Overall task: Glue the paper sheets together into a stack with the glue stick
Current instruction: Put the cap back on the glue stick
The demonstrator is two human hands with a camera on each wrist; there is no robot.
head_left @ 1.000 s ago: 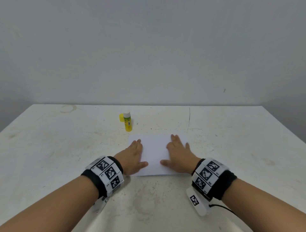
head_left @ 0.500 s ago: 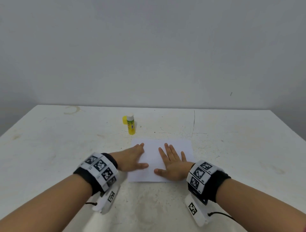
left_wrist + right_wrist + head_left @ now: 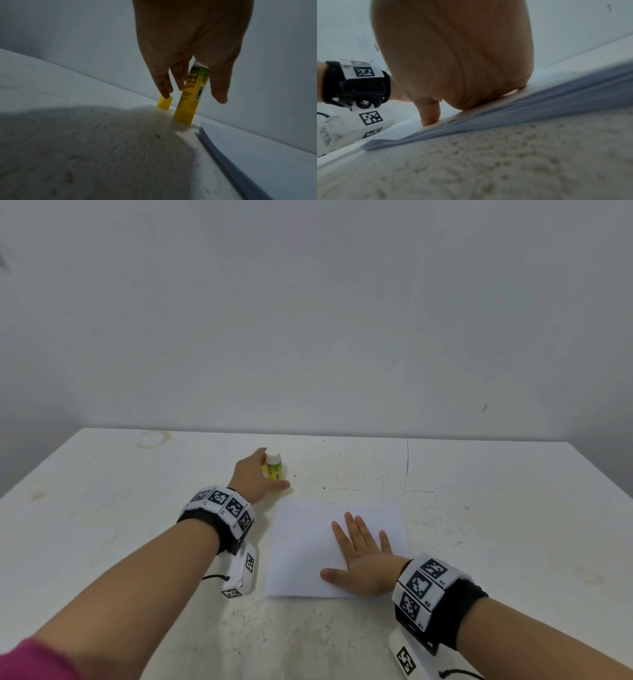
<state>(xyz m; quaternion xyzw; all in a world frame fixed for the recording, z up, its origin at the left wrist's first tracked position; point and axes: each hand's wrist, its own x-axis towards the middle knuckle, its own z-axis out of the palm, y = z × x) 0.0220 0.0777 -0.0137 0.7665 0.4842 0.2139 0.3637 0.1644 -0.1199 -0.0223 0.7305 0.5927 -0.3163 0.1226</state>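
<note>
A yellow glue stick (image 3: 275, 468) with a white top stands upright, uncapped, just beyond the far left corner of the white paper stack (image 3: 301, 542). Its yellow cap (image 3: 164, 103) stands close behind it. My left hand (image 3: 265, 472) reaches around the stick; in the left wrist view the fingers (image 3: 163, 86) hang straight on the glue stick's (image 3: 190, 94) left and the thumb (image 3: 219, 88) on its right, without closing on it. My right hand (image 3: 363, 556) lies flat, fingers spread, on the near right part of the stack, and the right wrist view shows the palm (image 3: 453, 67) pressing the sheets (image 3: 522, 108).
The white table (image 3: 137, 525) is stained and speckled, with a ring mark (image 3: 154, 438) at the far left and a thin crack (image 3: 407, 467) at the far right. A plain grey wall stands behind the far edge.
My left hand left the paper and moved forward to the glue stick. My right hand stayed flat on the stack, now with fingers spread.
</note>
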